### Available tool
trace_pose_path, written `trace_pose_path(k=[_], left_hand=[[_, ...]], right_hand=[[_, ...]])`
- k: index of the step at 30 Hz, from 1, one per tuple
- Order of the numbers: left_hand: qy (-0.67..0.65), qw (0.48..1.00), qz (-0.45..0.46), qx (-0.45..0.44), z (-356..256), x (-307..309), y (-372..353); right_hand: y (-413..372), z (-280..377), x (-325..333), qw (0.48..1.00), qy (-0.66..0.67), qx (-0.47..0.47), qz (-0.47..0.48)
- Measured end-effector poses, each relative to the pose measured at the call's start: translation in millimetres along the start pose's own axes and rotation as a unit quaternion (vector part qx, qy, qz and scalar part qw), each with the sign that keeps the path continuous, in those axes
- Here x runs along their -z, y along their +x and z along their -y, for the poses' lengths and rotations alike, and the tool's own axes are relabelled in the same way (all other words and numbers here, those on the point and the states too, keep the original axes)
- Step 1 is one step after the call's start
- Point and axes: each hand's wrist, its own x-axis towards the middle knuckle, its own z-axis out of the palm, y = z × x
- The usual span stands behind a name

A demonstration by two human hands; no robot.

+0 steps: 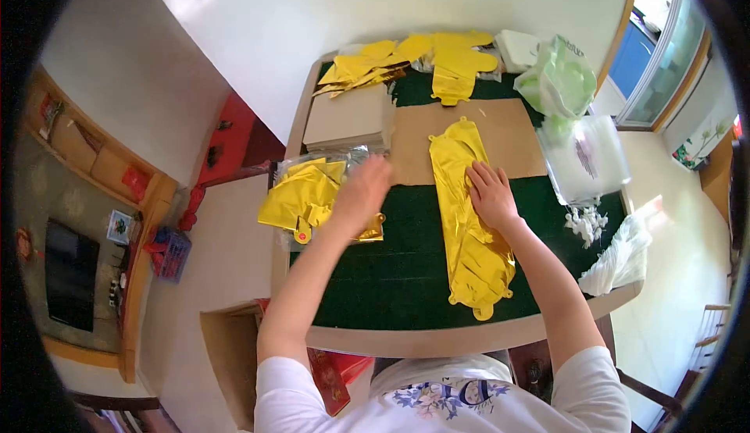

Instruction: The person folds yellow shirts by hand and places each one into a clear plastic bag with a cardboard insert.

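Note:
A long gold foil piece [462, 214] lies lengthwise over the cardboard sheet and the green tabletop. My right hand [492, 196] rests flat on its right side, fingers spread. My left hand [366, 191] is blurred, beside the right edge of a gold foil pile [305, 191] on clear plastic packaging; whether its fingers hold anything is hidden. The brown cardboard sheet [512, 140] lies flat beyond my hands.
A stack of grey-brown cards [344, 121] stands at the back left. More gold foil pieces [453, 62] lie along the back. At the right are a pale green bag [556, 81], clear plastic sleeves [590, 160], white ties [586, 224] and a white plastic bundle [617, 261].

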Motion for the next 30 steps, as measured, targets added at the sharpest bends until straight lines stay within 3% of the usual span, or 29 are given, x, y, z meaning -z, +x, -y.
trace_pose_path(k=[1,3,8,13,16,19,22,25,30], left_hand=[[0.051,0.997,-0.049,0.017,38.5,-13.7,13.3],[0.116,0.989,-0.026,0.092,72.5,-13.0,38.9],[0.14,0.985,0.009,0.098,100.5,-29.5,64.3],[0.113,0.985,0.077,0.102,90.0,-12.5,63.8],[0.145,0.985,0.072,0.066,94.0,-13.4,60.9],[0.098,0.994,-0.034,0.025,87.3,-12.2,54.0],[0.107,0.993,0.002,0.056,96.5,-17.6,64.4],[0.108,0.992,-0.043,0.053,99.4,-24.1,68.2],[0.05,0.997,0.014,0.058,96.0,-14.4,75.4]], right_hand=[[0.4,0.1,0.2,1.0,0.0,-0.003,0.008],[1.1,1.8,3.2,1.0,0.001,-0.006,0.018],[-1.6,0.5,2.2,1.0,-0.006,-0.001,0.01],[-1.8,1.4,2.1,1.0,-0.004,-0.001,0.014],[-0.8,-0.9,-0.2,1.0,0.001,-0.004,0.015],[0.6,-0.5,2.0,1.0,0.0,-0.008,0.024],[-1.0,3.1,5.1,0.999,-0.008,-0.007,0.036],[-0.8,2.7,6.2,0.999,-0.019,-0.005,0.037],[-1.3,1.8,6.5,1.0,-0.002,-0.002,0.026]])
